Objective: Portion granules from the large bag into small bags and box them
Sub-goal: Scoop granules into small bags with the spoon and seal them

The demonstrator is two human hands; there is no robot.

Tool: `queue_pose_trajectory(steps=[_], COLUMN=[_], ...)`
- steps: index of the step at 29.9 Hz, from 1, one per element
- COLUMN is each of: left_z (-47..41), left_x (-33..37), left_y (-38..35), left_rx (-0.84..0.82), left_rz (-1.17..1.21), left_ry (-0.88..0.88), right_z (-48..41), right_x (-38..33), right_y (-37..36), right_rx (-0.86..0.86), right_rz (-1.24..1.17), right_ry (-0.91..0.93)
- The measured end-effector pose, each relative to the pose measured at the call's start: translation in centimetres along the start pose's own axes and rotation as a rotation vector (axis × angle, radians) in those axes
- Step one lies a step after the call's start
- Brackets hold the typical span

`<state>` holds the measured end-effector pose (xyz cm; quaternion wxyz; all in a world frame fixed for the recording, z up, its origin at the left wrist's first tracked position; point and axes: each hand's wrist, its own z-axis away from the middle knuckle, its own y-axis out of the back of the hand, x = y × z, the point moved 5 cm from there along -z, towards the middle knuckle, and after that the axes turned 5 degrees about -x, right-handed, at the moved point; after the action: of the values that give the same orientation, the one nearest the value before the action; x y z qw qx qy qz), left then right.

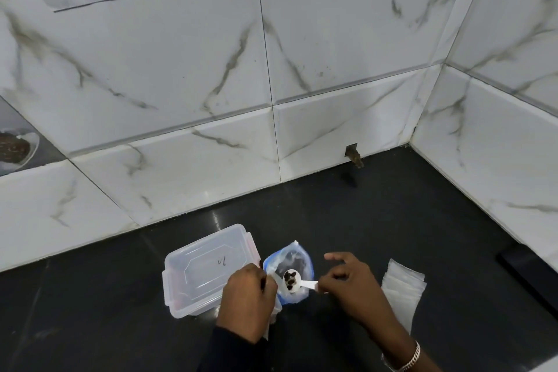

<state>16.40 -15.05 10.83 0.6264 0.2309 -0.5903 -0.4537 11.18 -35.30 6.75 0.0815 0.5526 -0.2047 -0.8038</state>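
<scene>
A large clear bag with a blue zip edge [294, 257] stands open on the black counter and holds dark granules. My right hand [351, 287] pinches the handle of a white spoon [292, 280]. The spoon's bowl carries a few dark granules and hovers over the bag's mouth. My left hand [249, 299] grips a small clear bag [274, 309] just left of the spoon; most of that bag is hidden under the hand. A clear plastic box [208, 269] with its lid on sits to the left, touching my left hand.
A stack of small clear bags [403, 290] lies to the right of my right hand. Marble-tiled walls [271, 100] close the counter [392, 220] at the back and right. A dish with something brown [15, 148] sits in a recess at far left.
</scene>
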Motion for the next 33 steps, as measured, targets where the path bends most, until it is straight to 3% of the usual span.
queue_pose_trajectory(steps=[8,17,23,29,33], left_z=[0.4,1.1,0.9,0.8,0.8], left_x=[-1.5,-0.8,0.8,1.4,1.0], left_y=[-1.6,-3.3,-4.0,-4.1,-4.0], left_rx=[-0.238,-0.257,-0.218,-0.177,-0.181], left_rz=[0.11,0.138,0.13,0.109,0.129], left_ry=[-0.114,-0.092,-0.11,-0.108,-0.068], right_z=[1.3,5.1,7.6,8.3,8.5], right_x=[1.9,1.0,-1.6,-1.7,-0.8], right_y=[2.3,5.4,4.2,0.1,-1.5], right_rx=[0.069,0.29,0.188,0.227,0.213], right_rz=[-0.019,0.112,0.022,0.424,0.707], right_ry=[-0.078,0.08,0.213,0.606,0.686])
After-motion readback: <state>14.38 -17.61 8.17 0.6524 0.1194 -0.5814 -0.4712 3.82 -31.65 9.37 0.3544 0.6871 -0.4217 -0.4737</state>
